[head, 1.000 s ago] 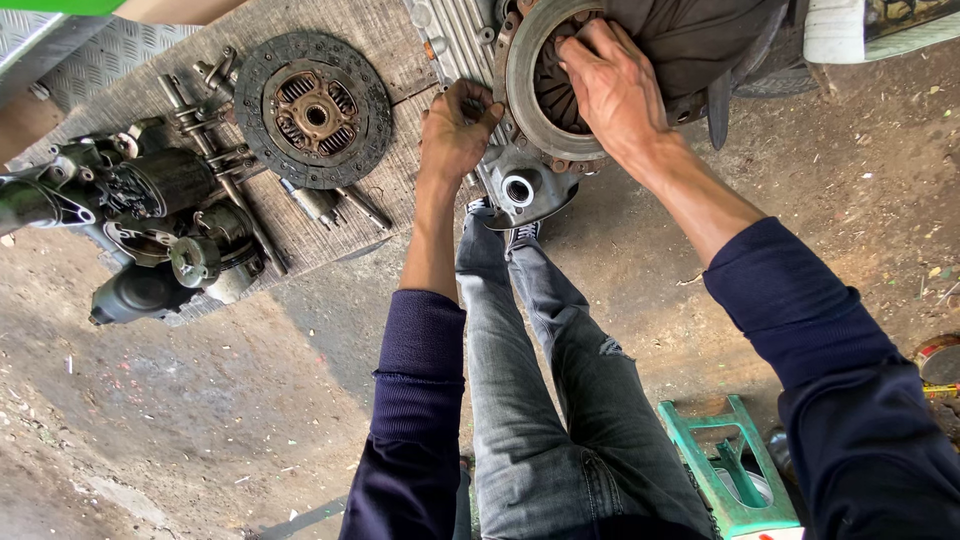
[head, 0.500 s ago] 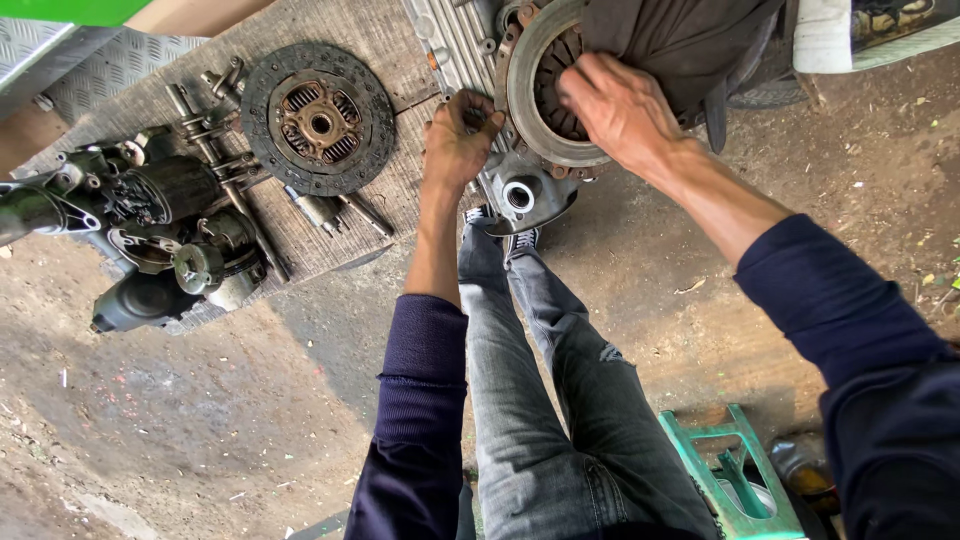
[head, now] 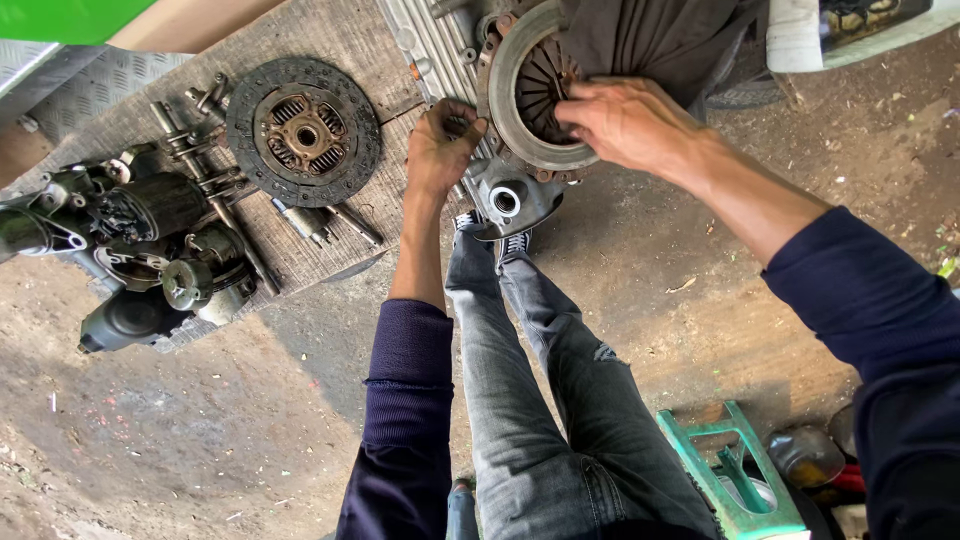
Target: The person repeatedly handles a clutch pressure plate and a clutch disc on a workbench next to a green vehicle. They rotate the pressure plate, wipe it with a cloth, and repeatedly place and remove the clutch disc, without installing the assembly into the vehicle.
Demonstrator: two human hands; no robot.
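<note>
Both hands at a round grey metal clutch cover on the engine

The right hand [head: 625, 125] lies spread flat on the round grey metal clutch cover [head: 530, 95], steadying it, while the left hand [head: 440, 150] is curled tight at its rim; whatever it pinches is hidden. A dark toothed friction disc [head: 303, 132] lies left of them.

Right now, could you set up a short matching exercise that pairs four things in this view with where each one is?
Things:
1. clutch disc
2. left hand
3. right hand
4. green stool

Places:
A. on the ground beside the person's legs, lower right
B. lying flat on the board among loose parts, upper left
C. fingers on the middle of the round pressure plate
D. closed at the left rim of the pressure plate

Pairs: 1-B, 2-D, 3-C, 4-A
</note>
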